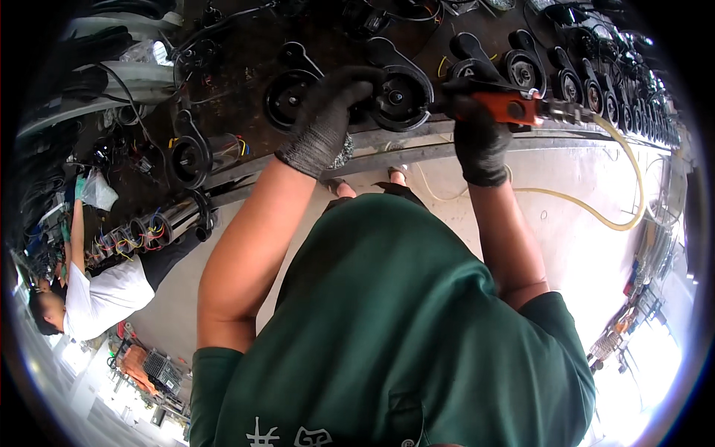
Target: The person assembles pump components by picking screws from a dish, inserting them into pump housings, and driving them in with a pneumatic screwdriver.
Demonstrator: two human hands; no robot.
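Note:
In a black knit glove, my left hand [322,127] is closed on the left side of a black round housing [397,98] with a curved arm at its top. The housing's open, cup-like face shows a small bright centre. My right hand [480,145], gloved likewise, grips an orange-red air tool [508,108]. Its dark front end points left at the housing's right edge; whether it touches cannot be made out. Just left of my left hand lies a similar housing [290,98].
A yellowish air hose [633,201] loops from the tool down to the right. More round housings [570,86] line the bench toward the right. Another housing [190,160] lies at the left, near coloured wires. A person in a white shirt [112,294] works at far left.

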